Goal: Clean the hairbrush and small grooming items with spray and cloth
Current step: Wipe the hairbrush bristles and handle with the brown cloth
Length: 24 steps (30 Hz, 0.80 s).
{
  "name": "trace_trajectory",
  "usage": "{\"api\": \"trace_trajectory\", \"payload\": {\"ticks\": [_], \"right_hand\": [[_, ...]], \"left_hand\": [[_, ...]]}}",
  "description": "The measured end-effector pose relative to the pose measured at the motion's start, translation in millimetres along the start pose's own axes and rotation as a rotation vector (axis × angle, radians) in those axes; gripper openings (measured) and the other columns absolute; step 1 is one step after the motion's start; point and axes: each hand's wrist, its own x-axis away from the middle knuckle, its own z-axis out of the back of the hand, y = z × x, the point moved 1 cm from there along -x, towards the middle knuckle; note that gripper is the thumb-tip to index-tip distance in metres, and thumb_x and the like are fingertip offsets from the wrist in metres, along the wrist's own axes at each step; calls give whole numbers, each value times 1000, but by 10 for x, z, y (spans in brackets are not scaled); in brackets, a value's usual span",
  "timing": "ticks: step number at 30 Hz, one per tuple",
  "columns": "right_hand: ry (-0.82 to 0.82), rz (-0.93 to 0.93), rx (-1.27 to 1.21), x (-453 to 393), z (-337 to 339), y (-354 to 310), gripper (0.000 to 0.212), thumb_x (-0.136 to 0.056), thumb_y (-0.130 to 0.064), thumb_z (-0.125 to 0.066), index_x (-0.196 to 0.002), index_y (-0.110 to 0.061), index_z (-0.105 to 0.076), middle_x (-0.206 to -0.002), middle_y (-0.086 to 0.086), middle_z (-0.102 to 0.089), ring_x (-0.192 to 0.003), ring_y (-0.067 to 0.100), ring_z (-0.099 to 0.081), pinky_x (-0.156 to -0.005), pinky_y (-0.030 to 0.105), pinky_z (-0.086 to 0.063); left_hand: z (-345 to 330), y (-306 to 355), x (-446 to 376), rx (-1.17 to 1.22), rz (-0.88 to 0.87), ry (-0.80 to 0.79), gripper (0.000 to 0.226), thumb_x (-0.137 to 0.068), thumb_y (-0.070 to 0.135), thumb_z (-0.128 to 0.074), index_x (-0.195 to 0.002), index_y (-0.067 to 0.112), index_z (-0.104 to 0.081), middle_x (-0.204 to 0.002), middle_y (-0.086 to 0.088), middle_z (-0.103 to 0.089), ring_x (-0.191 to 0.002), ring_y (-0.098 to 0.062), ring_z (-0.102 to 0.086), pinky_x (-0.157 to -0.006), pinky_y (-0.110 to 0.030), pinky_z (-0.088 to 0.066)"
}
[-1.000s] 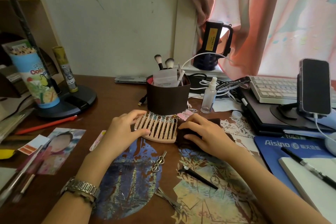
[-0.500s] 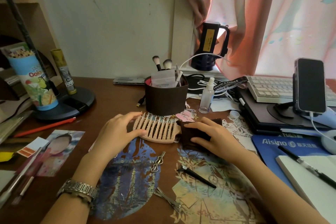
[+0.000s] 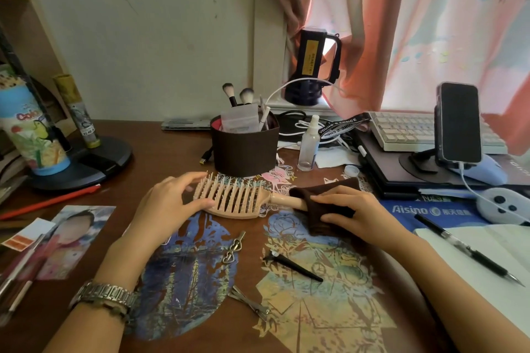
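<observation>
A tan vented hairbrush (image 3: 232, 198) lies bristles-up on the desk with its handle pointing right. My left hand (image 3: 169, 203) grips the head's left end between thumb and fingers. My right hand (image 3: 352, 210) holds a dark brown cloth (image 3: 318, 209) wrapped around the brush handle. A small clear spray bottle (image 3: 308, 145) stands behind the brush. Closer to me lie a heart-shaped metal hair clip (image 3: 233, 246), a black clip (image 3: 292, 265) and a silver clip (image 3: 249, 302).
A brown holder (image 3: 243, 152) with makeup brushes stands just behind the hairbrush. At the right are a phone on a stand (image 3: 459, 123), a keyboard (image 3: 401, 130), a notebook with a pen (image 3: 464, 249) and a mouse (image 3: 502, 203). A lamp base (image 3: 86, 160) and photo (image 3: 71, 238) sit left.
My right hand slid the cloth rightward from the brush head's edge along the handle, so the bare handle near the head shows. My left hand stays on the brush head.
</observation>
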Motion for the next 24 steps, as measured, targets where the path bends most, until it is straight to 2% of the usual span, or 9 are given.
{"api": "trace_trajectory", "payload": {"ticks": [7, 12, 15, 17, 19, 22, 24], "right_hand": [[14, -50, 41, 74, 46, 14, 49, -83, -31, -69, -124, -47, -50, -121, -13, -63, -108, 3, -59, -92, 34, -51], [6, -104, 23, 82, 72, -26, 51, -80, -27, -73, -124, -44, -53, -120, -14, -64, -106, 4, -60, -92, 37, -52], [-40, -136, 10, 14, 147, -88, 42, -77, -39, -72, -118, -42, -62, -112, -19, -65, -102, 1, -60, -90, 35, -52], [-35, -137, 60, -73, 194, -170, 35, -74, -54, -67, -108, -43, -64, -99, -20, -65, -91, 1, -58, -80, 33, -52], [-1, -106, 110, -175, 195, -292, 27, -74, -59, -62, -95, -40, -61, -87, -19, -61, -81, 3, -55, -70, 27, -47], [2, -52, 137, -340, 108, -502, 38, -76, -60, -59, -103, -33, -63, -99, -18, -64, -91, 1, -56, -78, 22, -47], [-18, -40, 156, -443, 4, -588, 38, -77, -60, -60, -103, -32, -63, -100, -18, -63, -92, 0, -56, -78, 21, -48]], "left_hand": [[6, 5, 9, 10, -4, -1, 64, -79, 49, -66, -137, 36, -42, -120, 0, -59, -113, -18, -48, -83, -32, -38], [17, -21, 12, 50, 0, -21, 65, -78, 49, -67, -137, 37, -43, -120, 1, -59, -112, -17, -49, -87, -35, -41], [16, -44, 3, 91, 2, -55, 69, -75, 52, -68, -137, 39, -41, -124, 1, -58, -113, -16, -51, -92, -40, -46], [23, -40, 6, 101, 4, -75, 70, -76, 49, -69, -138, 38, -39, -127, 1, -56, -116, -17, -51, -95, -41, -46], [30, -36, 9, 118, -9, -91, 71, -76, 47, -70, -139, 37, -38, -130, 2, -54, -118, -17, -48, -97, -41, -45], [49, -32, 24, 143, -43, -113, 72, -77, 41, -72, -140, 37, -37, -133, 5, -50, -115, -10, -44, -99, -41, -43], [59, -45, 32, 167, -55, -115, 72, -77, 38, -73, -139, 37, -38, -133, 8, -50, -111, -4, -41, -100, -40, -43]]}}
